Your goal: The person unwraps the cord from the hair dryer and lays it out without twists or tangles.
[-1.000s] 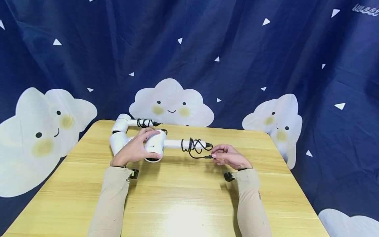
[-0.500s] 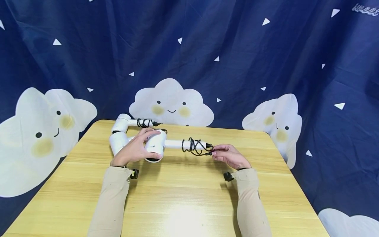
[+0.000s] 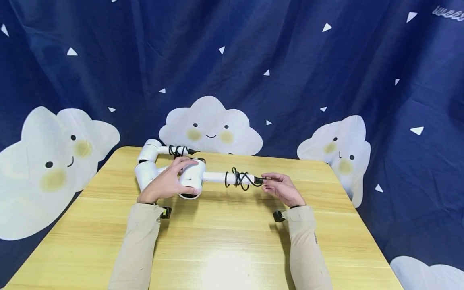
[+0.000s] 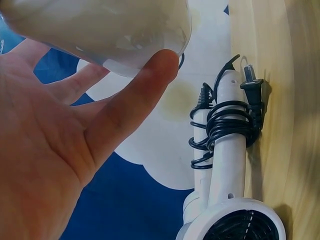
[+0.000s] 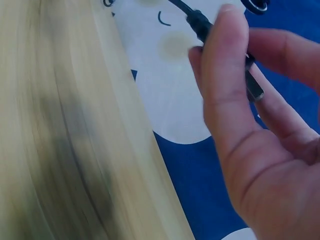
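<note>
My left hand (image 3: 164, 186) grips the round head of a white hair dryer (image 3: 193, 176), fingers over the far side and thumb on the near side. The dryer's handle points right, with its black cord (image 3: 237, 180) wound loosely round it. At the handle's end my right hand (image 3: 284, 190) pinches the cord's black plug (image 5: 201, 25) between thumb and fingers. In the right wrist view the plug's prongs stick out past the thumb. The left wrist view shows the held head at the top, with the left thumb (image 4: 135, 107) against it.
Two more white hair dryers lie at the table's back left: a rear one (image 3: 149, 151) and a nearer one (image 3: 145, 174), partly behind my left hand. Cords are wound round their handles. A blue curtain (image 3: 290, 80) with cloud prints hangs beyond the wooden table (image 3: 217, 233).
My right hand has brought the plug up and slightly right, to the handle's end. The loose loop of cord below the handle has drawn in. My left hand keeps its hold on the dryer.
</note>
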`<state>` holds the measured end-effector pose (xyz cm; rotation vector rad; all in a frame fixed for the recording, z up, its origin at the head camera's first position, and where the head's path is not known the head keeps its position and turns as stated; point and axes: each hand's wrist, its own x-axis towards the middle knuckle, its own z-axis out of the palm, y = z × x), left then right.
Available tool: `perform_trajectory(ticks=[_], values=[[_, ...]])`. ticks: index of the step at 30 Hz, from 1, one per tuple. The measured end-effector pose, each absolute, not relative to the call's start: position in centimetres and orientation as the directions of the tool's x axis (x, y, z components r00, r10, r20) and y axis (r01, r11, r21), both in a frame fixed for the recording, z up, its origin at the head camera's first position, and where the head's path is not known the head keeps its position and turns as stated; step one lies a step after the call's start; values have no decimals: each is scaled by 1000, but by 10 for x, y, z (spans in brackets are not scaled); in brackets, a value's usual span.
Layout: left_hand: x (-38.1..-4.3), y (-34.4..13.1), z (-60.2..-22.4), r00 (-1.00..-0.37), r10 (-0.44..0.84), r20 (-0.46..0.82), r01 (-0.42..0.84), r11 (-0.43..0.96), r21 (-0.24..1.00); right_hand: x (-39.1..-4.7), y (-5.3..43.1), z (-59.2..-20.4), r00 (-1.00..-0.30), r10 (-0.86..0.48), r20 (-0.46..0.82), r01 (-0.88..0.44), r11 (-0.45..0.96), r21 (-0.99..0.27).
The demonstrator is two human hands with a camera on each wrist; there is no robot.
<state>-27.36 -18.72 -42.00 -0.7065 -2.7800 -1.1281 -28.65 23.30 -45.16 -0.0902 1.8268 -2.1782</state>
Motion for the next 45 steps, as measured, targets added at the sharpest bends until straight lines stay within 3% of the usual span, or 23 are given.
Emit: perform_trajectory(ticks=[18,38,45], values=[[-276,-185,-423,-885,411,219,446,612,653,-287,222,-438,-997,-69,44,-18,-330,-944],[-274,-186,-422,-897,394,198,420,627,656,-276,212,-414,-987,-63,149,-103,-467,-878],[-274,-188,-421,-904,385,186,404,626,667,-271,209,-404,-985,-100,141,-86,-426,-901]])
